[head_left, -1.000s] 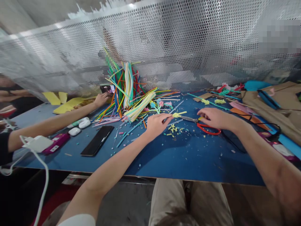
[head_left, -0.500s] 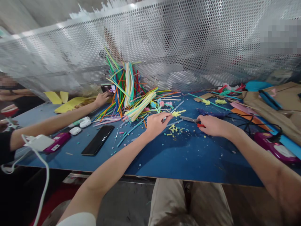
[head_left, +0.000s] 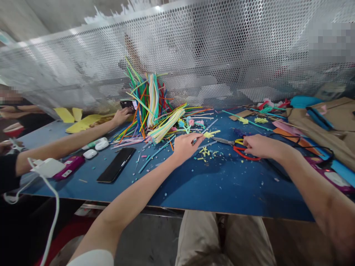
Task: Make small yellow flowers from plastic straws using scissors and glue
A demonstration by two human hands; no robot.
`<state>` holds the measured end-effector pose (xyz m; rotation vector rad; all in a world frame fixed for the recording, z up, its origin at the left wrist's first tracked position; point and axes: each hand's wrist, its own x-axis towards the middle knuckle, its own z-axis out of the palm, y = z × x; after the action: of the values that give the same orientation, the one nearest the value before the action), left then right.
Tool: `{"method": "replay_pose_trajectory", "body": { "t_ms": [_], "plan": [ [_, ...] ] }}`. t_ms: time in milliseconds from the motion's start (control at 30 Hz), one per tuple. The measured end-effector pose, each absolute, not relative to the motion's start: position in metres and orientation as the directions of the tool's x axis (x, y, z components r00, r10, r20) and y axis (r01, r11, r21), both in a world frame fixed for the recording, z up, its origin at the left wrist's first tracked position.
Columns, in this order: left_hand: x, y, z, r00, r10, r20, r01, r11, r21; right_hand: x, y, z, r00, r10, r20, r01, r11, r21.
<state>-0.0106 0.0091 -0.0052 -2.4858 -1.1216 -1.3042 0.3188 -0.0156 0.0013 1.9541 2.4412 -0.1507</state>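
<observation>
My left hand is closed, pinching a small bristly yellow pipe cleaner piece at the fingertips; a small dark thing shows between its fingers, too little to name. My right hand is closed at the handles of the scissors, which have red and yellow grips. Their silver blades point left, close beside the yellow piece. The handles stand apart, the red one hanging lower. Short yellow clippings lie on the blue table below my hands.
A heap of coloured pipe cleaners leans against the perforated metal screen. Left lie a black phone, white earbud cases and a purple power strip. A neighbour's arm reaches in. Brown paper lies right.
My right hand has shifted slightly right, and the scissors' red and yellow handles have spread apart into view. My left hand stays nearly still with the yellow piece.
</observation>
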Motion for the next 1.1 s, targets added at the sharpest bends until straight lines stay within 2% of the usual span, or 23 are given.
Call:
{"method": "replay_pose_trajectory", "body": {
  "t_ms": [100, 200, 367, 500, 700, 767, 967, 1033, 1100],
  "plan": [
    [-0.011, 0.009, -0.005, 0.351, 0.556, 0.754, 0.662, -0.716, 0.221, 0.320, -0.018, 0.007, -0.183, 0.971, -0.156, 0.983, 0.182, -0.020],
    [-0.011, 0.010, -0.005, 0.344, 0.552, 0.759, 0.668, -0.713, 0.216, 0.318, -0.020, 0.012, -0.159, 0.971, -0.180, 0.987, 0.163, 0.009],
    [-0.012, 0.012, -0.005, 0.331, 0.550, 0.767, 0.673, -0.707, 0.217, 0.310, -0.026, 0.017, -0.151, 0.956, -0.250, 0.988, 0.144, -0.046],
    [-0.012, 0.013, -0.005, 0.326, 0.541, 0.775, 0.670, -0.711, 0.214, 0.302, -0.029, 0.018, -0.197, 0.955, -0.224, 0.980, 0.195, -0.031],
    [-0.013, 0.012, 0.000, 0.305, 0.550, 0.777, 0.690, -0.690, 0.219, 0.287, -0.027, 0.021, -0.232, 0.951, -0.203, 0.972, 0.221, -0.079],
    [-0.014, 0.012, 0.002, 0.282, 0.557, 0.781, 0.705, -0.673, 0.225, 0.281, -0.027, 0.022, -0.219, 0.961, -0.167, 0.968, 0.193, -0.161],
    [-0.016, 0.014, 0.007, 0.208, 0.592, 0.778, 0.705, -0.642, 0.300, 0.271, -0.023, 0.012, -0.159, 0.975, 0.158, 0.756, 0.223, -0.616],
    [-0.016, 0.014, 0.007, 0.191, 0.583, 0.790, 0.704, -0.642, 0.304, 0.271, -0.021, 0.009, -0.094, 0.975, 0.203, 0.694, 0.210, -0.688],
    [-0.015, 0.013, 0.008, 0.185, 0.574, 0.798, 0.701, -0.646, 0.302, 0.271, -0.022, 0.009, -0.015, 0.960, 0.279, 0.690, 0.212, -0.692]
  ]
}}
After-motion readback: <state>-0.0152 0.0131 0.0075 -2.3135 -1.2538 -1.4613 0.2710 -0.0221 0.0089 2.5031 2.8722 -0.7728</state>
